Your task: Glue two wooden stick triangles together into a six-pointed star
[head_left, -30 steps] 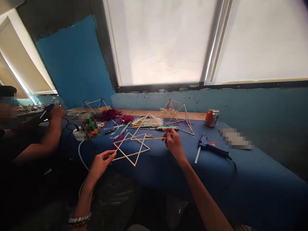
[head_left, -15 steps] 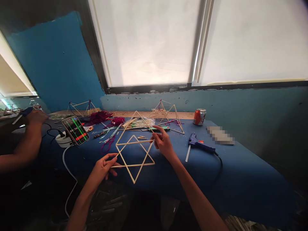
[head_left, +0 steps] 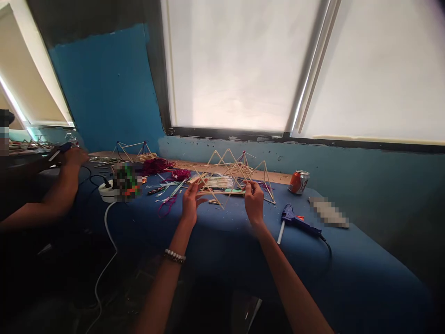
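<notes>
Left of the can (head_left: 299,182), curled left fingers (head_left: 193,189) and pinched right fingers (head_left: 249,187) hold sticks (head_left: 235,161).

The angular wooden-stick frame (head_left: 212,192) is showing pale tan, the pistol-shaped plastic glue gun (head_left: 290,215) dark blue, the tangled yarn (head_left: 156,166) magenta.

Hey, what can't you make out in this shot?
All in the head view:
- Stick frame corner: covered by the right hand.
- Left hand, gripping or merely touching: blurred, too small.
- Flat item beside the can: pixelated.
- Glue gun cord, far end: lost in shadow.
- Co-worker: cut off by the left edge.
</notes>
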Available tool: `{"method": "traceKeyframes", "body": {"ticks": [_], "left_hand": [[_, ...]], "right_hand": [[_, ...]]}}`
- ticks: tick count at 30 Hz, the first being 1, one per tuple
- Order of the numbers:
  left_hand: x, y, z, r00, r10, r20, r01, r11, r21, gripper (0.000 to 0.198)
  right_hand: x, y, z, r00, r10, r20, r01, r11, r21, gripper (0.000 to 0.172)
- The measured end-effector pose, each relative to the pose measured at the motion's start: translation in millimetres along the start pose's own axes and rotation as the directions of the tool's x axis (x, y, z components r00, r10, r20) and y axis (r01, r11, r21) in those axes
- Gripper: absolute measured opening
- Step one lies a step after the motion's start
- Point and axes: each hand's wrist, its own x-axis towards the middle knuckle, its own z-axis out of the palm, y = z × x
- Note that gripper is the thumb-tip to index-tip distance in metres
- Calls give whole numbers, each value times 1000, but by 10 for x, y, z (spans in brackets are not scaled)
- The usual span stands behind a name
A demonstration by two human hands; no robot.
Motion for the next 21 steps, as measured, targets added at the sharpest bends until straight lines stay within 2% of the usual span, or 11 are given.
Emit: {"method": "traceKeyframes", "body": {"ticks": [4, 9, 14, 18, 21], "left_hand": [[136, -135, 17, 991, -66, 119, 78, 992, -99, 51], [168, -182, -38, 985, -89, 146, 106, 987, -117, 47], [108, -211, -31, 980, -89, 175, 85, 996, 31, 46], [58, -216, 1, 949, -133, 285, 93, 985, 147, 68], [38, -206, 7, 943, -127, 307, 68, 978, 196, 74]], "right_hand": [[163, 110, 118, 1000, -18, 0, 18, 998, -67, 30], [176, 200, 157, 996, 12, 85, -10, 1000, -25, 38], [144, 148, 102, 999, -45, 12, 45, 999, -25, 40], [96, 76, 82, 990, -138, -39, 133, 984, -119, 34], [60, 44, 78, 981, -188, -41, 179, 969, -170, 32]]}}
